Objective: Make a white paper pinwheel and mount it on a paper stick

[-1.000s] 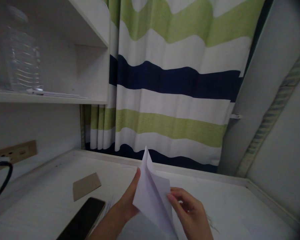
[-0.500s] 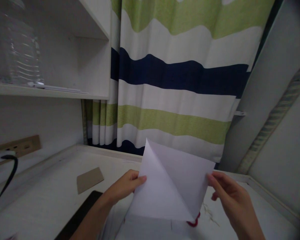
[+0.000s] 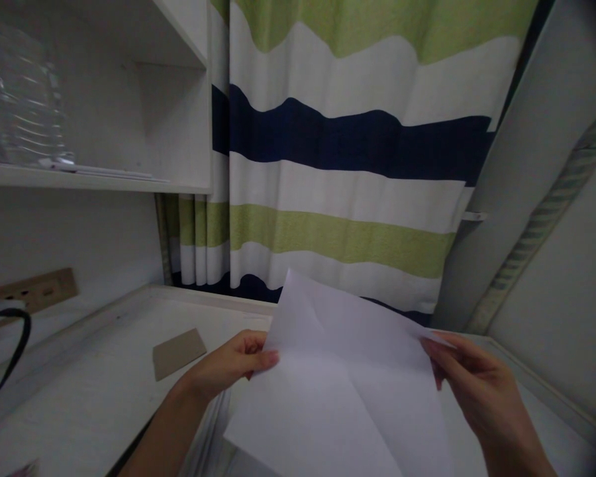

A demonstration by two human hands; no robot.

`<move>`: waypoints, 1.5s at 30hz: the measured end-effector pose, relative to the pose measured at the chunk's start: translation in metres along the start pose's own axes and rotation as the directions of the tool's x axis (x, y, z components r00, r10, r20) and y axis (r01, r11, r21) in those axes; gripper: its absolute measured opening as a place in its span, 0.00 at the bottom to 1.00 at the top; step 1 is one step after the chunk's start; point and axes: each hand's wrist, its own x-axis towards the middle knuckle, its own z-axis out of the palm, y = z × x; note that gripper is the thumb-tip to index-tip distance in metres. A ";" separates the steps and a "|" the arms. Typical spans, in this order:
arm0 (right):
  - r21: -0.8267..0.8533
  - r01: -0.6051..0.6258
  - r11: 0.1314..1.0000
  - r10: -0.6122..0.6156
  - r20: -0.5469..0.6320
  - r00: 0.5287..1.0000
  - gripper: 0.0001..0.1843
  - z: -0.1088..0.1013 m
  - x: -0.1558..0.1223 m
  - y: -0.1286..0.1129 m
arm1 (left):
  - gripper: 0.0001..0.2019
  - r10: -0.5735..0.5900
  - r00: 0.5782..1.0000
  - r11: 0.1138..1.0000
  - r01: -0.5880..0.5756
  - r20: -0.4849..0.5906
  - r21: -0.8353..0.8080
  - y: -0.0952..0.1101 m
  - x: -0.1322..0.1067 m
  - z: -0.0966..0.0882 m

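A white sheet of paper [image 3: 322, 377] with a diagonal crease is held up above the desk, tilted toward me. My left hand [image 3: 228, 368] pinches its left edge, thumb on the front face. At the upper right corner, my right hand [image 3: 477, 381] has the paper gripped between thumb and fingers; the corner bends there. Under the sheet, at its lower left, lies a stack of papers [image 3: 206, 440], mostly covered. A dark flat object [image 3: 132, 450] shows only partly behind my left forearm.
A brown card [image 3: 179, 354] lies on the white desk [image 3: 99, 371]. On the left wall are a socket strip [image 3: 54, 291] and a black cable [image 3: 17, 358]. The shelf [image 3: 129, 179] above holds a clear plastic bottle [image 3: 27, 99]. A striped curtain [image 3: 338, 146] hangs behind.
The folded sheet has been opened out along its diagonal crease and now spreads wider and lower. My right hand has moved slightly right; the view has shifted a little.
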 end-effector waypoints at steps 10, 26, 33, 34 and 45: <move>-0.034 0.113 0.993 -0.113 0.003 0.994 0.14 -0.016 -0.007 -0.007 | 0.04 0.005 0.999 0.974 0.003 0.034 -0.228 0.004 0.004 -0.003; 0.069 -0.135 0.988 0.132 0.048 0.990 0.10 0.007 -0.002 -0.009 | 0.14 0.175 0.982 0.938 -0.144 -0.071 0.315 0.012 -0.007 -0.022; 0.083 -0.247 0.966 0.227 0.198 0.954 0.08 0.014 -0.001 -0.014 | 0.19 0.331 0.943 0.756 -0.278 0.021 0.592 0.023 -0.017 -0.020; 0.043 -0.254 0.966 0.237 0.234 0.943 0.06 0.013 -0.001 -0.014 | 0.19 0.347 0.938 0.732 -0.279 0.012 0.621 0.024 -0.019 -0.019; -0.237 -0.078 0.968 0.131 0.214 0.968 0.14 0.016 0.000 -0.014 | 0.17 0.369 0.922 0.736 -0.214 -0.116 0.642 0.026 -0.020 -0.016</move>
